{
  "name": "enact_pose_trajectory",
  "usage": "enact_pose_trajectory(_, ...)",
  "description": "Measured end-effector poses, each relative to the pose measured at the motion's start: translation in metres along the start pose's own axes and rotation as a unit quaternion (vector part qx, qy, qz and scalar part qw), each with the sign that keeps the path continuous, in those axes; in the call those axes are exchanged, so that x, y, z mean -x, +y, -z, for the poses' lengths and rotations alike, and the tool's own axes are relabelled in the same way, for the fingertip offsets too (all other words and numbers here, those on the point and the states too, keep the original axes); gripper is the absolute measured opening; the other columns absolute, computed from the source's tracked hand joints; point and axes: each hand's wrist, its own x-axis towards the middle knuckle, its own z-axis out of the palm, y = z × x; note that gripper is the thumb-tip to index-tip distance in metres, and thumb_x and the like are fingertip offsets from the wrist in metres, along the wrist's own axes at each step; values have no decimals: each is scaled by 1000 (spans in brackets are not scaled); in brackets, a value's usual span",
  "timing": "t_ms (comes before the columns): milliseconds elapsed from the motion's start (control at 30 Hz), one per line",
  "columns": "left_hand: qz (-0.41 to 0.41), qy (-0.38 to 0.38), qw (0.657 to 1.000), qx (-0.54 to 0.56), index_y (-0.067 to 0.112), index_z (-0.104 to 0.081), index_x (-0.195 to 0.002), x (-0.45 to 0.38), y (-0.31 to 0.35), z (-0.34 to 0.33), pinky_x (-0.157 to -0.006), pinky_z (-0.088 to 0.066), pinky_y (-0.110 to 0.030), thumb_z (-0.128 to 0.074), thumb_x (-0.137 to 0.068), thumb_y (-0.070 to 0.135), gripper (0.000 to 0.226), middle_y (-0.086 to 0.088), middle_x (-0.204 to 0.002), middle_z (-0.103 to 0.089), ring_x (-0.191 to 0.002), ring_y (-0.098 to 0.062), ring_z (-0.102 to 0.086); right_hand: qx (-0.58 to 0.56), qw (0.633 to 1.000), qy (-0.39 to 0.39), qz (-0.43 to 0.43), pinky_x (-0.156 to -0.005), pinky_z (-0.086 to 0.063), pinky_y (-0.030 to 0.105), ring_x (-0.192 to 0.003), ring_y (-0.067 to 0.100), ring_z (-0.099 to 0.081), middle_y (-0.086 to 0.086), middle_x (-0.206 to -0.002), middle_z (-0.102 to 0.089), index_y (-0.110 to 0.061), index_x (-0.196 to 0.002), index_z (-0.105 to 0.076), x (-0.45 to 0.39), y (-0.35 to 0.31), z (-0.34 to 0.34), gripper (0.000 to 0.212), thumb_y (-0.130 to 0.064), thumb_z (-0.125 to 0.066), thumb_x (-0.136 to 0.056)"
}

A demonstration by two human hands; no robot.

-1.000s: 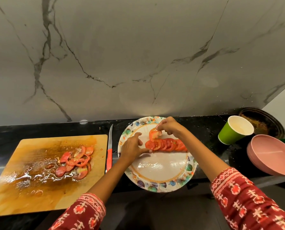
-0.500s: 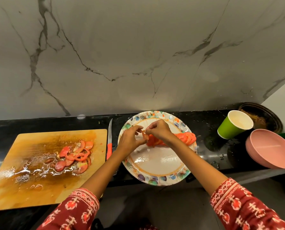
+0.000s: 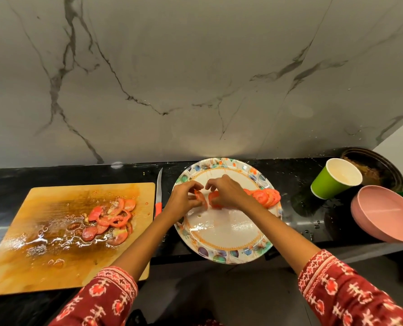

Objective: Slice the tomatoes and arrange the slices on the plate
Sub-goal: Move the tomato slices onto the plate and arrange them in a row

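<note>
A: Over the plate [image 3: 228, 251], both hands?
B: Yes. Left hand [image 3: 184, 200] above the plate's left part, fingers curled, pinching a tomato slice [image 3: 201, 198] held on edge. Right hand [image 3: 227, 191] just beside, fingers bent down onto the near end of the row of slices [image 3: 265, 196]; touching or gripping, hard to tell.
A: And the row itself?
B: Overlapping, across the upper half of the plate, reaching the right rim. Partly hidden under the right hand.
A: More tomato anywhere?
B: A loose heap of cut pieces [image 3: 111, 218] on the wooden cutting board [image 3: 31, 267], left on the black desk [image 3: 297, 175]. Board wet with juice and seeds.
A: Knife?
B: Between board and plate, flat on the desk, red handle [image 3: 158, 207] toward the person, blade pointing at the marble wall.
A: To the right?
B: Green paper cup [image 3: 329, 184], tilted, then a pink bowl [image 3: 383, 215] at the desk's edge, a dark round dish [image 3: 383, 170] behind both.
A: Sleeves?
B: Red patterned, on both forearms.
</note>
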Motion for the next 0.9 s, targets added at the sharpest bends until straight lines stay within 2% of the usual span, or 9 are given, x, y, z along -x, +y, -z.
enact_pose_trajectory(133, -7, -16, 999, -32, 7, -67, -100, 3, -4, 3, -85, -52, -22, -77, -71, 7, 30, -7, -102, -65, -93, -12, -59, 57, 998, -18, 11, -81, -46, 31, -112, 25, -45, 10, -116, -58, -14, -125, -56, -4, -4, -9, 40, -14, -66, -85)
enact_pose_trajectory(367, -6, -10, 999, -53, 4, -70, -96, 5, -7, 7, -88, -51, -24, -64, -80, -2, 17, -9, -99, -68, -94, -15, -62, -9, 1000, -21, 7, -79, -45, 23, -102, 22, -56, 10, -113, -62, -8, -111, -66, -4, -2, -6, 28, -6, -68, -83)
enact_pose_trajectory(467, -17, -10, 998, -58, 4, -71, -96, 6, -4, 11, -81, -46, -8, -65, -81, -1, 17, -9, -98, -69, -90, -12, -62, -38, 999, 12, 31, -74, -43, 19, -94, 20, -59, 11, -108, -65, -5, -104, -69, -2, 0, 0, 22, -5, -67, -82)
enact_pose_trajectory(500, -21, -13, 998, -63, 4, -70, -96, 5, -3, 12, -80, -46, -7, -64, -81, -1, 18, -9, -98, -69, -90, -11, -61, -50, 998, 25, 37, -69, -42, 16, -88, 18, -58, 11, -105, -66, -4, -101, -69, 0, 1, 2, 20, -3, -67, -81)
enact_pose_trajectory(567, -33, -37, 995, -88, 5, -70, -97, 4, -1, 14, -85, -49, -15, -63, -81, -2, 18, -9, -98, -69, -91, -14, -63, -100, 993, 58, 31, -66, -42, 15, -82, 14, -53, 12, -101, -67, -2, -97, -69, 1, 4, 5, 17, 0, -66, -80)
enact_pose_trajectory(633, -48, -59, 989, -128, 6, -70, -98, -1, 1, 16, -90, -50, -26, -62, -83, -2, 18, -10, -100, -68, -93, -18, -63, -164, 979, 117, -3, -74, -48, 25, -81, 13, -54, 14, -99, -67, -2, -96, -69, 1, 10, 13, 17, 3, -65, -80)
enact_pose_trajectory(733, -71, -71, 980, -172, 5, -67, -103, -7, 10, 18, -88, -45, -18, -59, -85, 0, 20, -10, -104, -67, -96, -19, -62, -194, 960, 193, -61, -77, -50, 32, -80, 14, -55, 13, -95, -67, -2, -95, -69, 5, 25, 23, 21, 7, -59, -78)
enact_pose_trajectory(833, -87, -91, 972, -196, 5, -65, -107, -11, 20, 13, -84, -42, -14, -58, -87, 1, 23, -10, -108, -66, -97, -17, -62, -179, 966, 168, -84, -75, -51, 30, -82, 15, -57, 10, -95, -67, -5, -95, -68, 11, 31, 20, 21, 5, -60, -78)
enact_pose_trajectory(900, -90, -100, 969, -207, 6, -65, -107, -14, 23, 10, -85, -43, -16, -58, -87, 3, 21, -9, -109, -66, -98, -17, -62, -173, 974, 126, -69, -72, -49, 23, -84, 13, -55, 8, -98, -64, -5, -98, -67, 13, 28, 16, 21, 3, -60, -80)
